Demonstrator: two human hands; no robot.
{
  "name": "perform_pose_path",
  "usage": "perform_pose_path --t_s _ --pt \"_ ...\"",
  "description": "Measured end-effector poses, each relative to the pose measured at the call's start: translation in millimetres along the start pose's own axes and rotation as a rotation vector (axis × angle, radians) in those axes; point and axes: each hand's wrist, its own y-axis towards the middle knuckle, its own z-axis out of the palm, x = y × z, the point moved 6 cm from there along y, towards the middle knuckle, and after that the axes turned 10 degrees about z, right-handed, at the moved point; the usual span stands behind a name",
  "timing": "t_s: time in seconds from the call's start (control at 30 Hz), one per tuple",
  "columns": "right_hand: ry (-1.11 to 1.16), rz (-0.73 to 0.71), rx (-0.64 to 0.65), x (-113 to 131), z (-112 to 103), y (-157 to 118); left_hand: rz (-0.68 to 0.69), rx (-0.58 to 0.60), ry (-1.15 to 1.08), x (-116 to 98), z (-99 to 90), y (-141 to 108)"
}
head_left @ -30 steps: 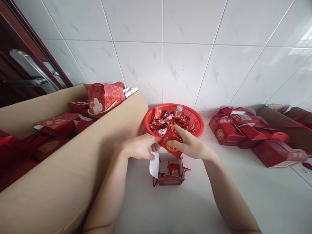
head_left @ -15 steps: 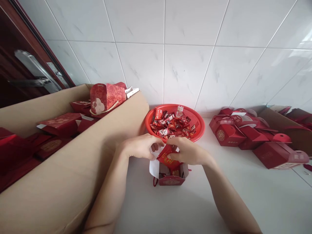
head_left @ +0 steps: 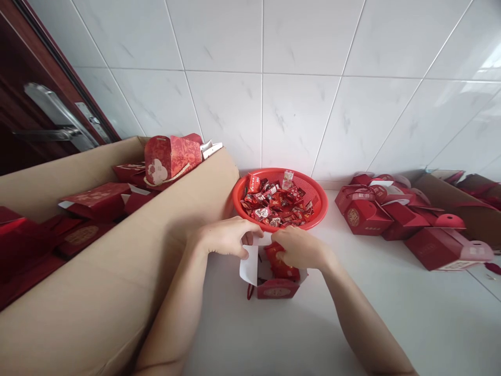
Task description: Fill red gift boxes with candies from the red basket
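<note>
One hand, your left hand, is half curled by the white flap of the little red box; whether it grips is hard to tell. In the box's open top is a red packet, pinched by your right hand.

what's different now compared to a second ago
The right hand has moved down toward the person, lowering the glossy red packet with gold print into the small open red cardboard box; its thumb is still on the packet. The left hand stayed beside the box's white flap; the round red plastic basket stayed put.
</note>
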Motion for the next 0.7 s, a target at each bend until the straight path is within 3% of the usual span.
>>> perform_pose_path --t_s 0.23,0.53,0.7 --pt "0.169 0.014 -0.008 8.5 4.0 2.0 0.027 0.004 0.018 -4.8 -1.2 -0.1" --pt "-0.037 0.035 -0.074 8.4 3.7 -2.5 -0.018 -0.006 0.008 2.2 1.0 0.1" --pt "-0.116 -0.012 -0.003 17.6 15.8 -0.5 0.009 -0.001 -0.028 6.6 4.3 2.8"
